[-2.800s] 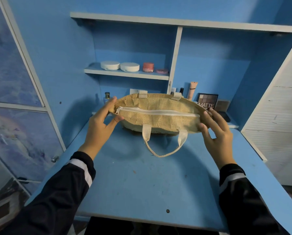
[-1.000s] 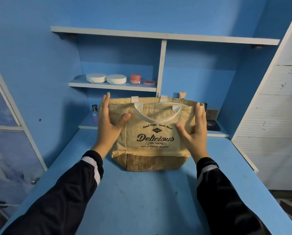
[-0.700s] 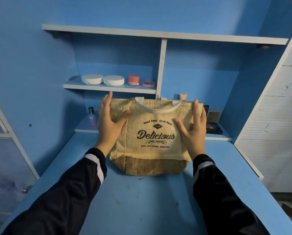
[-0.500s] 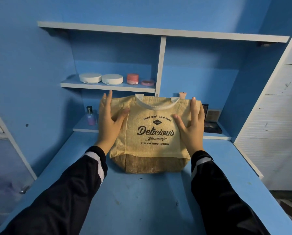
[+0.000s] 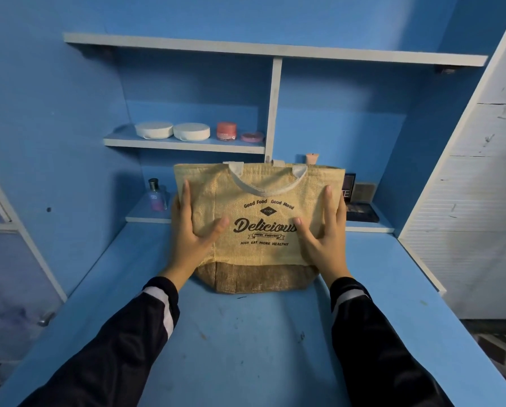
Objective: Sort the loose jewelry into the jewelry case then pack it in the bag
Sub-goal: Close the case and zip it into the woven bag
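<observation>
Head view, item list.

Left hand (image 5: 190, 230): fingers straight and pointing up, lying flat along the left side of the bag (image 5: 263, 254), thumb spreading across its front panel, no finger curling round anything.

Right hand (image 5: 325, 235): mirroring it on the right side, fingers straight, thumb reaching inward to the printed word "Delicious". Both hands are pressing the bag between them.

Black sleeves (image 5: 128, 348) with a white stripe are covering both forearms.

Bag: pale woven cloth with a darker brown base, standing upright on the blue worktop (image 5: 246, 353) near its back edge, printed side facing the camera. White handle (image 5: 268, 188) is hanging down over the front.

Low ledge behind the bag is carrying a small bottle (image 5: 155, 195) to the left and a make-up palette (image 5: 361, 212) with its lid raised to the right.

Upper shelf (image 5: 184, 146) is carrying two round white tins (image 5: 154, 130), a pink jar (image 5: 226, 131) and a flat pink tin (image 5: 251, 137) in a row.
</observation>
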{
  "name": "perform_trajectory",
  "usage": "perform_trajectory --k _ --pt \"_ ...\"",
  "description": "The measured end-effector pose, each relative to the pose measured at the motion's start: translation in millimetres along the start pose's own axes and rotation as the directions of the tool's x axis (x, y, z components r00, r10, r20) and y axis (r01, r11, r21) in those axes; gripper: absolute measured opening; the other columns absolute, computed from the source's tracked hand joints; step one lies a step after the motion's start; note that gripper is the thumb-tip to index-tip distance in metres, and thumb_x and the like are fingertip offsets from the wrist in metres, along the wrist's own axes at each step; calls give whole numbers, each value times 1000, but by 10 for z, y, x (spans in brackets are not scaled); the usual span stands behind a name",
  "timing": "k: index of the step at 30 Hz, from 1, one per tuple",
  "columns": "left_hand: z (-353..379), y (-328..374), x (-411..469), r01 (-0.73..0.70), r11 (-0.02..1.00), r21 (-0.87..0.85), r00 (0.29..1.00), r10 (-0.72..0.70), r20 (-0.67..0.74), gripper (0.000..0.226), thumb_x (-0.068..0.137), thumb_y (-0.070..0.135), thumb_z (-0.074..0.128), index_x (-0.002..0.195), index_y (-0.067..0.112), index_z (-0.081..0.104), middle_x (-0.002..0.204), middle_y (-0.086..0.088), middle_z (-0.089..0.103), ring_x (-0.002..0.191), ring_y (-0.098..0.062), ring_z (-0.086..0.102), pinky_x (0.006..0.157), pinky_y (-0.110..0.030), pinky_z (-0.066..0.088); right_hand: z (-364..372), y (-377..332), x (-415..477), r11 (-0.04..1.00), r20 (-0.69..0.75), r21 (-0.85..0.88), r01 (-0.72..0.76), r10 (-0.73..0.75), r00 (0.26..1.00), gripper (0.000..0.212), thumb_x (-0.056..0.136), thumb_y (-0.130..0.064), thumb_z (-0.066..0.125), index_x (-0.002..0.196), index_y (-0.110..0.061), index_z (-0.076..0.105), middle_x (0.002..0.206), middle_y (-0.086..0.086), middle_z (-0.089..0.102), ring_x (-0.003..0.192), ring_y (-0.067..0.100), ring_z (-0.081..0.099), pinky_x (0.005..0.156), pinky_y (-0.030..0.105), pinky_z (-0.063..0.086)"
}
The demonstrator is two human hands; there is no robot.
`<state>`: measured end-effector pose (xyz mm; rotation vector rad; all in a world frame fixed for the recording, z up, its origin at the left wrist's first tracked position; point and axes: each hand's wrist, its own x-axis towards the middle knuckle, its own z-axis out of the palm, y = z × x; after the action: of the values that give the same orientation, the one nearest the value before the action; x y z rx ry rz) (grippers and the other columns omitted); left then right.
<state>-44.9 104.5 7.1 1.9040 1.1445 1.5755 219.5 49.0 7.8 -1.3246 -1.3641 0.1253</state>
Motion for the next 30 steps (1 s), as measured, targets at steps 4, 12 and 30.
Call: perform_trajectory --k 4,12,30 --pt "28 22 -3 -21 1000 -14 999 21 -24 104 77 61 66 156 35 3 153 26 8 139 18 5 111 -23 18 -3 18 6 1000 -22 0 7 -7 1000 85 83 -57 66 151 -46 15 158 7 14 148 23 13 115 54 28" --pt "263 83 -51 -51 997 -49 998 50 -33 103 78 60 67 156 37 3 161 -3 11 147 -3 13 111 -20 19 -153 98 -74 1000 -89 -4 20 -20 996 79 87 -43 67 151 -39 21 158 8 13 149 20 10 118 35 18" --pt "1654 509 -105 -47 974 -221 998 54 23 100 78 60 71 154 46 7 162 -10 9 152 -21 10 120 -54 23 -1320 793 97 981 -151 -171 -93 67 986 81 87 -45 62 153 -31 19 159 11 13 149 19 6 118 32 12"
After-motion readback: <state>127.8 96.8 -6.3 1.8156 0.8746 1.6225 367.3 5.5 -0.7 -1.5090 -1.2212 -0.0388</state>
